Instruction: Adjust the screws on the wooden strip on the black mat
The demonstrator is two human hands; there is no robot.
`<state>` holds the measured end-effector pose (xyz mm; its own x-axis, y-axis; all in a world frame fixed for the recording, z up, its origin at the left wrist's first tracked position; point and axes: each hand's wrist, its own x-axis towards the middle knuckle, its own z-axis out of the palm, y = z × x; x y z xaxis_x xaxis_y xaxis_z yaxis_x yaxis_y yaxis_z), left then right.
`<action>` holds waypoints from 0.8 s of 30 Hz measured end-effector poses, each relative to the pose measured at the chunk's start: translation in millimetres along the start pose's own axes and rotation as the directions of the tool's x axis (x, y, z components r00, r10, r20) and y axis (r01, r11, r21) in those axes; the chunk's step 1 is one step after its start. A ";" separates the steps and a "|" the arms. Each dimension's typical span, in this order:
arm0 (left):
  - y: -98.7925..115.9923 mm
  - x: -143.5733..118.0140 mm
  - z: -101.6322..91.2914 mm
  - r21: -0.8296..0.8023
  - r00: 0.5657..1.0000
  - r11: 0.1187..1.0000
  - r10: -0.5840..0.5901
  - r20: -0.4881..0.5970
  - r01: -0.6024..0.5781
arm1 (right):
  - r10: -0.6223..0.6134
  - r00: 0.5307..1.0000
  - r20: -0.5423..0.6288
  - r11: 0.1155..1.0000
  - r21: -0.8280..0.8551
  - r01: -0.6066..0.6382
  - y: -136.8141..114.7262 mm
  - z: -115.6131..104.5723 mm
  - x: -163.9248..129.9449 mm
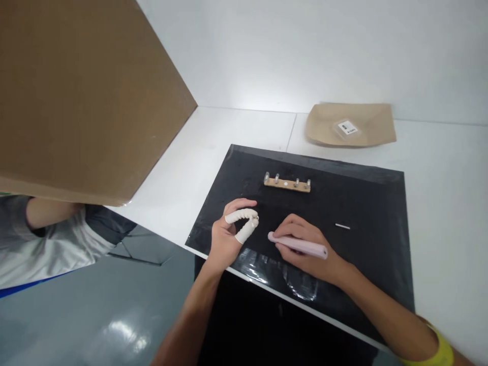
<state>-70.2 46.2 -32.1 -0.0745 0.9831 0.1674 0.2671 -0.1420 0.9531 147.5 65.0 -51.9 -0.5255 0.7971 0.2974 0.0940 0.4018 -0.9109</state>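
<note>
White finger cots cover the thumb and index finger of my left hand [224,239]. Those two fingertips pinch together on something too small to make out. My right hand [305,239] is closed around a pale pink, pen-like tool [305,246], its rounded end pointing at my left fingertips but apart from them. Beyond both hands, a narrow cardboard strip [281,183] carries several small clear pieces standing on it and a white dot in its middle. To the right of my right hand lies a short, thin whitish stick [342,226].
A black mat [366,198] covers part of the white table [442,203]. At the back lies a brown paper tray [373,114] holding a small labelled clear packet [347,128]. A large cardboard panel [84,91] stands at left; another person's arm [49,211] shows below it.
</note>
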 end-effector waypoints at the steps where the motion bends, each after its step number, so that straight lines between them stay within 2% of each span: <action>1: 0.4 -1.9 3.0 -0.049 0.999 0.998 -0.027 -0.018 0.026 | 0.014 1.000 -0.011 1.000 -0.013 -0.014 0.8 -1.9 0.3; 5: 3.0 -4.9 12.0 -0.186 0.998 0.980 -0.069 -0.008 0.066 | 0.041 0.994 -0.097 0.994 -0.099 -0.051 -3.8 -9.6 3.3; 9: 7.0 0.6 12.1 -0.242 0.990 0.969 -0.009 0.139 0.043 | 0.017 0.965 -0.261 0.959 -0.270 -0.090 -34.8 -11.9 2.3; 11: 9.6 6.3 9.8 -0.249 0.974 0.968 0.023 0.227 0.035 | -0.012 0.921 -0.390 0.935 -0.331 -0.128 -57.7 -8.4 -2.8; 13: 13.2 12.6 7.4 -0.230 0.948 0.973 0.055 0.313 0.020 | -0.029 0.848 -0.530 0.924 -0.338 -0.180 -80.6 -1.5 -10.7; 15: 18.2 18.4 5.6 -0.199 0.914 0.979 0.110 0.390 -0.032 | -0.039 0.817 -0.575 0.905 -0.367 -0.215 -100.0 7.7 -19.6; 18: 26.2 25.3 5.6 -0.160 0.830 0.973 0.224 0.511 -0.164 | -0.063 0.861 -0.504 0.839 -0.494 -0.228 -118.8 21.4 -32.0; 19: 28.5 27.0 6.7 -0.159 0.794 0.966 0.259 0.551 -0.204 | -0.077 0.848 -0.525 0.822 -0.515 -0.244 -122.5 25.5 -35.8; 22: 33.4 30.2 12.9 -0.190 0.700 0.942 0.333 0.632 -0.276 | -0.080 0.739 -0.668 0.822 -0.464 -0.330 -130.0 37.1 -46.6; 23: 34.7 30.4 15.4 -0.203 0.679 0.936 0.348 0.646 -0.286 | -0.074 0.720 -0.690 0.834 -0.438 -0.334 -132.3 40.4 -50.5; 24: 35.9 30.1 17.8 -0.211 0.662 0.932 0.358 0.659 -0.294 | -0.062 0.736 -0.674 0.846 -0.427 -0.320 -134.5 42.7 -54.8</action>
<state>-45.7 72.8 2.7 0.6794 0.6758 0.2859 0.0683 -0.4462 0.8923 127.5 -51.9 42.1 0.1776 0.8655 0.4683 0.6090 0.2772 -0.7432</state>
